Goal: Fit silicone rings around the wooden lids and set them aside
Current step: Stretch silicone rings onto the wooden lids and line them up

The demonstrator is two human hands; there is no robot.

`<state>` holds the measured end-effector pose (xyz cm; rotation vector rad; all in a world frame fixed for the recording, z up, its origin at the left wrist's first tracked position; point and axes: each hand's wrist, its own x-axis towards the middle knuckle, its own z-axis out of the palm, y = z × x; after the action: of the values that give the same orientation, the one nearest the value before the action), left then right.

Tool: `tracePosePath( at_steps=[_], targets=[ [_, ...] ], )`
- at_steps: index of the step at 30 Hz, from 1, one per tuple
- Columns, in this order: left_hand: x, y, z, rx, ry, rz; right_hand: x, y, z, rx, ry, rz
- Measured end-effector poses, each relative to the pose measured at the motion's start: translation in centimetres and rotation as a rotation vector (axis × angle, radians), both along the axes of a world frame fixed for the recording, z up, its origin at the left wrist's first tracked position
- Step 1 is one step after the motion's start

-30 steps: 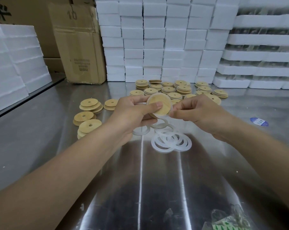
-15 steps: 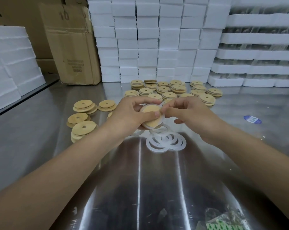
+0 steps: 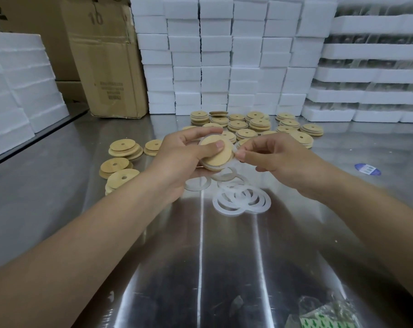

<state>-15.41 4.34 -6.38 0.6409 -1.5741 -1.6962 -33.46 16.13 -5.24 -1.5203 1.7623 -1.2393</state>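
Crowded all round on the steel table [image 3: 58, 197]: low stacks of holed wooden lids [image 3: 260, 124] along the back, a smaller group of lids [image 3: 126, 147] to the left, a loose heap of overlapping silicone rings [image 3: 242, 201] just below the hands. Walled in behind by white foam blocks [image 3: 224, 55], with a creased cardboard box [image 3: 108, 67] at back left, more foam slabs [image 3: 18, 84] on the far left and foam trays [image 3: 376, 74] at back right. Off to the right, a blue oval sticker [image 3: 367, 169] flat on the metal.

Partly blocked by the left hand [image 3: 177, 157] and right hand [image 3: 279, 159]: several back stacks and the nearest rings. Cut off at the bottom edge, a crumpled clear bag [image 3: 324, 316] with green print. Extent of seating round the rim not discernible, the far side hidden by fingers.

Held above the ring heap, clear of the table: one wooden lid [image 3: 221, 158], pale, round and flat, gripped in the left hand with thumb pressed on its face and fingers curled beneath. Around its rim, a translucent white silicone ring [image 3: 213, 167], pinched at the right edge between right thumb and forefinger. Table surface shiny, streaked with long reflections
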Motion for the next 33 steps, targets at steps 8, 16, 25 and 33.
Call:
tracePosePath(
  at_steps=[8, 16, 25, 33],
  targets=[
    [0.07, 0.24, -0.19, -0.040, -0.015, -0.065, 0.48, -0.10, -0.54, -0.071, -0.026, -0.058],
    [0.18, 0.53, -0.58, -0.135, -0.139, -0.070, 0.55, -0.01, -0.35, -0.080, -0.033, -0.072],
    [0.16, 0.02, -0.36, -0.155, -0.098, -0.004, -0.07, 0.04, -0.15, -0.045, -0.030, -0.063],
    [0.19, 0.02, -0.51, -0.069, -0.063, -0.068, 0.05, -0.22, -0.56, -0.090, -0.095, -0.067]
  ],
)
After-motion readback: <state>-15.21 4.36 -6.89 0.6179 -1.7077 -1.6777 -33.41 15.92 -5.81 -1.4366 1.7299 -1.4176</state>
